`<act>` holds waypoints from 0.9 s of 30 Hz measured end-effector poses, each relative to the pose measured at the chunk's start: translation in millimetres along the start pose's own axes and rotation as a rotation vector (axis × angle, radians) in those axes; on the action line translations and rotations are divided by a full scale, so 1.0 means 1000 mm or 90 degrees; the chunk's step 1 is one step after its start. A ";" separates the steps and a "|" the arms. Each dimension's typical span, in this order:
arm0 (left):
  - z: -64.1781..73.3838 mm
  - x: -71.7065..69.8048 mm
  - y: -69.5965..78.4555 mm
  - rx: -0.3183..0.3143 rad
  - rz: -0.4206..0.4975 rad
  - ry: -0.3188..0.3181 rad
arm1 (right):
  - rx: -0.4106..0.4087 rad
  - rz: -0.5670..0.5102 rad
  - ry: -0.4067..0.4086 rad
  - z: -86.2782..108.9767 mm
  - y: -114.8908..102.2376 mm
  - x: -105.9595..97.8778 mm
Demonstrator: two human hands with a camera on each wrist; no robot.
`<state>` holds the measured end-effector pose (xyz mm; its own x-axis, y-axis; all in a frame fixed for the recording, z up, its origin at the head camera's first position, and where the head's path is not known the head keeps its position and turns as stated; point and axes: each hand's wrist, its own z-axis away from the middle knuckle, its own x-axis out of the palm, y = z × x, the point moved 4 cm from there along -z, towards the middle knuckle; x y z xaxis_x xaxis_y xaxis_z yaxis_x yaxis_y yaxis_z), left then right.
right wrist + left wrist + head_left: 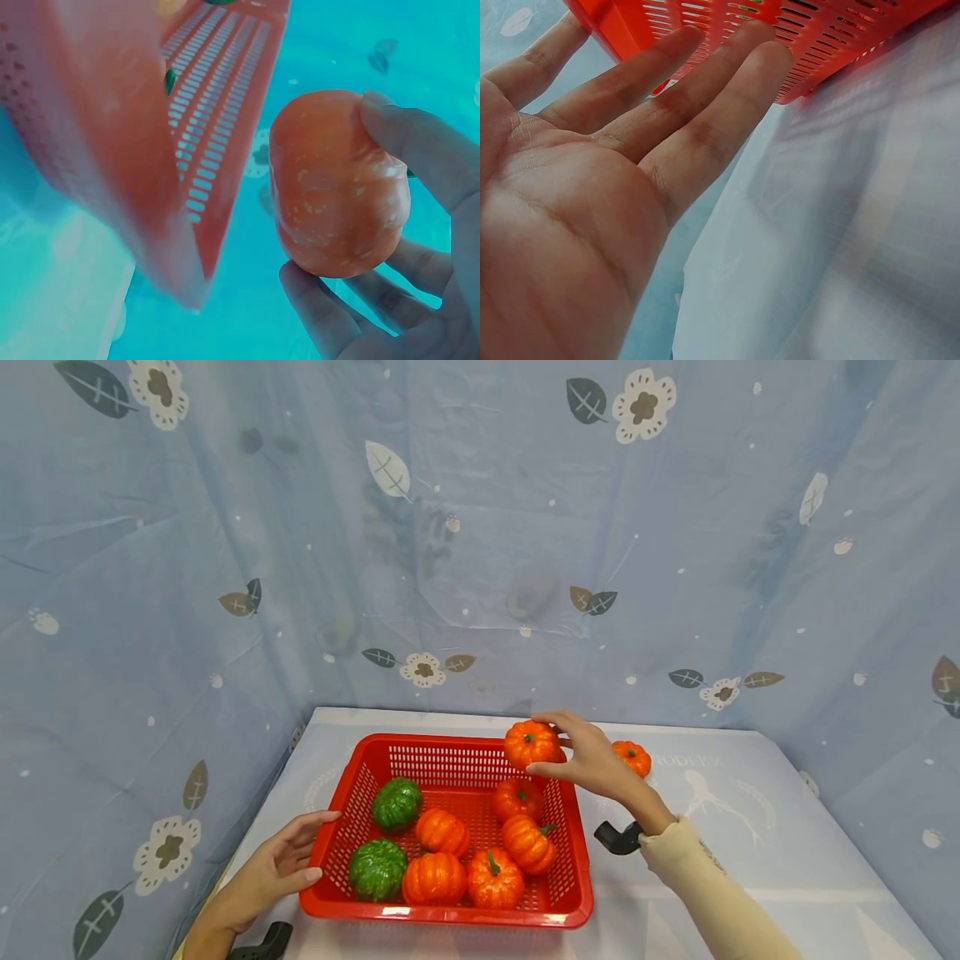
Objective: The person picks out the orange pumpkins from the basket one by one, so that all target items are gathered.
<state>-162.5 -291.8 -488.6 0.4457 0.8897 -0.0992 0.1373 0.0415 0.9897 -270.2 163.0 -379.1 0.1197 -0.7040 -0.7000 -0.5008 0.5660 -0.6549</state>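
Found orange pumpkin (531,744) aloft at far right corner of red basket (447,916), gripped between thumb and fingers of right hand (592,760), presumably for rim clearance. Noted left hand (272,864) loosely extended, gripping nothing, against basket's left side (probably steadying).

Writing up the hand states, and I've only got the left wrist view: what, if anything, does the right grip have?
Observer: The right grip holds an orange pumpkin.
Operator: Anything green in the red basket? I only catch specks through the slots.
Observer: Two green pumpkins, both toward its left side in the head view.
Operator: Any pumpkins outside it, apart from the held one?
Observer: Another orange pumpkin, to the basket's right, partly hidden behind the right grip.
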 end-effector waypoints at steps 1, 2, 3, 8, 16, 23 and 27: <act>0.000 0.000 0.000 0.002 0.000 0.000 | 0.003 -0.004 0.005 0.002 0.002 -0.002; 0.000 0.000 0.000 0.002 -0.001 0.000 | 0.007 -0.009 0.009 0.004 0.005 -0.004; 0.000 0.000 0.000 0.001 -0.001 0.001 | 0.011 -0.012 0.013 0.006 0.007 -0.007; 0.000 0.000 -0.001 -0.002 0.005 -0.003 | 0.024 -0.022 0.033 0.016 0.018 -0.017; 0.000 -0.001 -0.001 -0.010 0.006 -0.001 | 0.030 0.002 0.084 0.033 0.038 -0.028; -0.001 0.000 -0.001 -0.020 0.011 0.003 | 0.088 0.030 0.102 0.052 0.063 -0.039; -0.001 -0.001 0.000 0.004 0.013 -0.013 | 0.123 0.029 0.118 0.066 0.078 -0.048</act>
<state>-163.9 -292.3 -488.6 0.4667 0.8807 -0.0813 0.1330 0.0210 0.9909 -259.0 269.5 -415.2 -0.0665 -0.7326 -0.6774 -0.3275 0.6573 -0.6788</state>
